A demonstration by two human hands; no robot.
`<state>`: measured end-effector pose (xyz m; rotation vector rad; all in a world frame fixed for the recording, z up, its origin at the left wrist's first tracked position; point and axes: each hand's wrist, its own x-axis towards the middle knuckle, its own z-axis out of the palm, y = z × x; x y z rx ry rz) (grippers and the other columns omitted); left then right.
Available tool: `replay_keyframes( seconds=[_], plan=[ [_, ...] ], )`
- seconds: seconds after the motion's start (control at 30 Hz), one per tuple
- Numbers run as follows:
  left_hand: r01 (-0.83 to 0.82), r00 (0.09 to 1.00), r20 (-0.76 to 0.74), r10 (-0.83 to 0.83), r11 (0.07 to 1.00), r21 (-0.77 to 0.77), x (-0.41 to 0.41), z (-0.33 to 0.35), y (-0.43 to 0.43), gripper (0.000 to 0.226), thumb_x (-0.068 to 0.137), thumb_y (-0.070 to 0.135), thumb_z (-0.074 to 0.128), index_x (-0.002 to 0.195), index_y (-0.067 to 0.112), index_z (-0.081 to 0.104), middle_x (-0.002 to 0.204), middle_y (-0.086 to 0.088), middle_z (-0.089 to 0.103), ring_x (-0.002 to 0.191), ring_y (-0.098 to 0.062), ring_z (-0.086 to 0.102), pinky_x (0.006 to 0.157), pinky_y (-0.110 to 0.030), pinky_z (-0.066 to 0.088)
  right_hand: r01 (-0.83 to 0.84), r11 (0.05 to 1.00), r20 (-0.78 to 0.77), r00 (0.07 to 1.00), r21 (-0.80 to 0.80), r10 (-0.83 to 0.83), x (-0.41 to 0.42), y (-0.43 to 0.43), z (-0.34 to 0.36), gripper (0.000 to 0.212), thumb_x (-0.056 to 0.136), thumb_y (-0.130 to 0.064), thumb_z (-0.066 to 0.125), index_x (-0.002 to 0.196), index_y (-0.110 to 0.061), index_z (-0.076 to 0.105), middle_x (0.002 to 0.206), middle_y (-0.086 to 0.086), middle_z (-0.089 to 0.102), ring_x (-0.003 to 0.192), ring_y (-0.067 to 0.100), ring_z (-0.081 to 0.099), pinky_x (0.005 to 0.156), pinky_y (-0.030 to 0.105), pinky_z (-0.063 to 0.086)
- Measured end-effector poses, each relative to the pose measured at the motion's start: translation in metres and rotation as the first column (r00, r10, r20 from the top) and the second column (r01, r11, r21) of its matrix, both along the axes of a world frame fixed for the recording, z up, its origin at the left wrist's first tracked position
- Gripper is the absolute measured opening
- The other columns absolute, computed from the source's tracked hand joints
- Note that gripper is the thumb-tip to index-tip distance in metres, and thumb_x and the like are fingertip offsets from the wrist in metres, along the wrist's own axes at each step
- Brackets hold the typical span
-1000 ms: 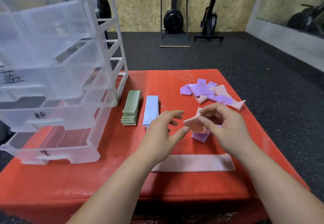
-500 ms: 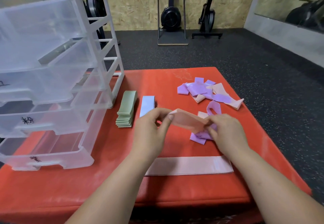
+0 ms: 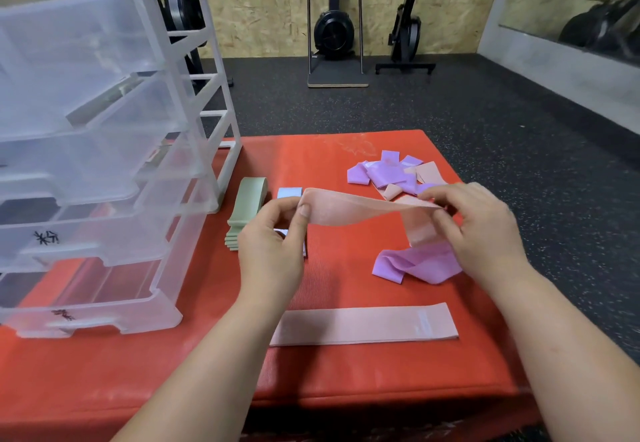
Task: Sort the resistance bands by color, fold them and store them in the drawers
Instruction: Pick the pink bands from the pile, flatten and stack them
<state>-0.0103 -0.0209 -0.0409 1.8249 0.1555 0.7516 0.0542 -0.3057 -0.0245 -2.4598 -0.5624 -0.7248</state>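
A pink band (image 3: 349,211) hangs stretched in the air between both hands above the red mat (image 3: 104,379). My left hand (image 3: 273,237) pinches its left end and my right hand (image 3: 485,230) pinches its right end, where the band twists downward. Under it lies a crumpled purple band (image 3: 415,265). Another pink band (image 3: 363,327) lies flat near the mat's front. A stack of green bands (image 3: 247,206) and a blue stack (image 3: 289,193), partly hidden by my left hand, sit by the clear drawer unit (image 3: 97,164).
A loose pile of purple and pink bands (image 3: 391,173) lies at the mat's far right. The drawer unit's drawers stand pulled out at the left. Black rubber floor surrounds the mat, with exercise machines (image 3: 334,26) against the back wall.
My left hand took hold of the pink band's free end. Both hands then drew apart and spread the band out lengthwise above the mat.
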Motion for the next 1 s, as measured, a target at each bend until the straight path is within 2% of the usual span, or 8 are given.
replay_keyframes(
  seconds=[0.13,0.23,0.37,0.47,0.57,0.73,0.87,1.0],
  plan=[
    [0.061,0.989,-0.138,-0.044,0.991,0.120,0.001,-0.015,0.003,0.010,0.101,0.030,0.070,0.093,0.029,0.075,0.075,0.010,0.072,0.072,-0.008,0.067,0.069,-0.032,0.053,-0.027,0.984,-0.405,0.913,-0.174,-0.046,0.000,-0.008,-0.025,0.017,0.092,-0.034,0.074,0.107,-0.041,0.072,0.092,-0.021,0.070,0.091,0.010,0.065,0.082,0.038,0.054],
    [0.105,0.974,-0.215,-0.073,0.985,0.138,-0.001,-0.021,0.005,0.014,0.100,0.035,0.069,0.088,0.032,0.074,0.074,0.010,0.073,0.074,-0.013,0.071,0.073,-0.042,0.057,-0.080,0.980,-0.562,0.827,-0.183,-0.037,-0.001,-0.015,-0.042,0.033,0.083,-0.044,0.081,0.114,-0.042,0.072,0.094,-0.025,0.070,0.092,0.005,0.066,0.086,0.039,0.055],
    [0.082,0.975,-0.219,-0.049,0.986,0.147,-0.002,-0.022,0.008,0.014,0.101,0.037,0.068,0.090,0.032,0.074,0.076,0.013,0.074,0.076,-0.010,0.071,0.076,-0.043,0.058,0.009,0.971,-0.456,0.882,-0.237,-0.119,0.006,-0.022,-0.050,0.037,0.080,-0.033,0.084,0.115,-0.038,0.073,0.095,-0.020,0.071,0.093,0.014,0.057,0.083,0.040,0.051],
    [0.054,0.979,-0.198,-0.037,0.995,0.080,-0.002,-0.020,0.007,0.010,0.101,0.037,0.069,0.093,0.031,0.073,0.077,0.010,0.074,0.075,-0.014,0.071,0.075,-0.045,0.058,0.166,0.970,-0.144,0.971,-0.179,-0.193,0.013,-0.030,-0.043,0.015,0.086,-0.028,0.079,0.100,-0.033,0.076,0.094,-0.008,0.073,0.095,0.025,0.055,0.083,0.046,0.050],
    [0.064,0.981,-0.187,-0.053,0.996,0.056,-0.001,-0.020,0.003,0.007,0.101,0.033,0.070,0.095,0.032,0.072,0.076,0.010,0.075,0.075,-0.015,0.072,0.076,-0.046,0.058,0.252,0.966,0.079,0.966,-0.065,-0.247,0.017,-0.034,-0.021,0.006,0.093,-0.028,0.073,0.099,-0.028,0.074,0.101,-0.006,0.071,0.104,0.030,0.057,0.088,0.051,0.048],
    [0.023,0.979,-0.202,-0.003,0.995,0.098,0.003,-0.023,0.004,0.011,0.100,0.031,0.070,0.090,0.030,0.070,0.073,0.009,0.072,0.071,-0.009,0.067,0.070,-0.036,0.054,0.129,0.991,-0.202,0.972,0.023,-0.122,0.007,-0.027,-0.020,0.016,0.097,-0.018,0.067,0.103,-0.031,0.072,0.095,-0.010,0.073,0.091,0.023,0.064,0.080,0.041,0.051],
    [-0.078,0.976,-0.198,0.092,0.994,0.076,0.006,-0.017,0.012,0.007,0.100,0.029,0.070,0.094,0.027,0.073,0.081,0.013,0.073,0.079,-0.004,0.067,0.071,-0.031,0.050,0.104,0.972,-0.297,0.954,0.209,-0.038,0.002,-0.031,-0.006,0.020,0.093,-0.024,0.075,0.109,-0.037,0.075,0.096,-0.017,0.074,0.087,0.004,0.066,0.074,0.018,0.047],
    [-0.078,0.972,-0.215,0.093,0.994,0.078,0.003,-0.016,0.020,0.008,0.101,0.029,0.070,0.101,0.024,0.076,0.085,0.010,0.075,0.083,-0.007,0.070,0.072,-0.029,0.051,0.150,0.931,-0.440,0.898,0.332,0.012,-0.006,-0.036,-0.002,0.014,0.082,-0.030,0.088,0.091,-0.033,0.078,0.078,-0.009,0.075,0.060,0.009,0.064,0.059,0.022,0.051]
  ],
)
